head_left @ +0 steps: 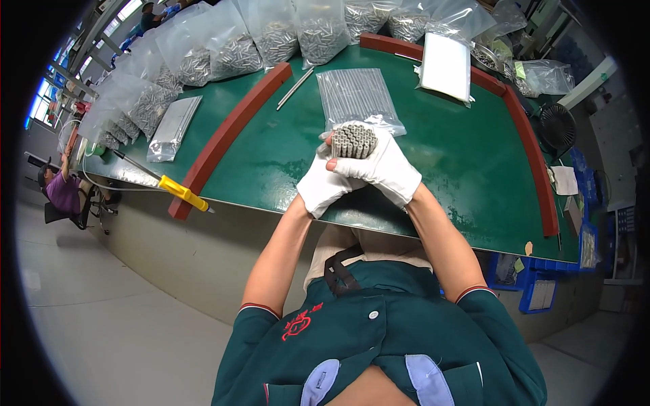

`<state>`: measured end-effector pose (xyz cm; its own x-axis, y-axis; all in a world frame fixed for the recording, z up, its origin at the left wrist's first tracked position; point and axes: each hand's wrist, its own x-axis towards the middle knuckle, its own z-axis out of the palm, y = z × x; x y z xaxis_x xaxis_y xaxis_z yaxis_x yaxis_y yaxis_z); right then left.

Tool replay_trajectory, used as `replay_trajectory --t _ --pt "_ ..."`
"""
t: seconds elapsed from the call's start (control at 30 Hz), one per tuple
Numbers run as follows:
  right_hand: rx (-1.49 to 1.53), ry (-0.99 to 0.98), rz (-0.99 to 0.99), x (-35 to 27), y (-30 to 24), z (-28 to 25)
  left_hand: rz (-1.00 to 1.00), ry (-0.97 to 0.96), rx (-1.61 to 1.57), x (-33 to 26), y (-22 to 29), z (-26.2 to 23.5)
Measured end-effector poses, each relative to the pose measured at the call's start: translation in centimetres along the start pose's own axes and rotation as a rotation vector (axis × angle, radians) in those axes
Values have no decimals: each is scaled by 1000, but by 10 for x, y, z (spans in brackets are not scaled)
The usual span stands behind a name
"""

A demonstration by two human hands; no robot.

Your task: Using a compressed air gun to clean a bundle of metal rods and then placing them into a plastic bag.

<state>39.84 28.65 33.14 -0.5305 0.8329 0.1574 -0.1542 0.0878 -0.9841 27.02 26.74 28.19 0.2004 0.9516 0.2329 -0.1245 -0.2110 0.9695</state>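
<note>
A tight bundle of short silver metal pins (353,141) stands with its ends facing up between my two hands, over the near part of the green table. My right hand (389,166), in a white glove with a bare thumb tip, wraps round the bundle from the right. My left hand (321,184), gloved likewise, closes against it from the left and below; most of its fingers are hidden. Just beyond the hands lies a clear plastic bag of long thin metal rods (355,95). Two loose rods (295,88) rest on the table to its left.
Red-brown rails (233,139) border the green tabletop (447,176). Clear bags of metal pins (274,40) line the back. A yellow-handled screwdriver (183,193) lies across the left rail. A white packet (445,65) is at the back right, and a small black fan (556,128) stands farther right.
</note>
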Motion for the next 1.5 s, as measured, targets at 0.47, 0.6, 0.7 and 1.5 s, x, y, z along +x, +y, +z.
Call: replay_trajectory --t 0.47,0.6,0.7,1.5 --pt "44 -88 99 7 0 -14 -126 -74 -16 5 20 -2" --pt "76 -95 87 8 2 -15 -141 -42 -47 5 17 -2" --pt "84 -60 91 9 3 -13 -172 -21 -74 5 20 -1" --pt "52 2 102 0 4 -16 -249 -4 -102 5 15 1"
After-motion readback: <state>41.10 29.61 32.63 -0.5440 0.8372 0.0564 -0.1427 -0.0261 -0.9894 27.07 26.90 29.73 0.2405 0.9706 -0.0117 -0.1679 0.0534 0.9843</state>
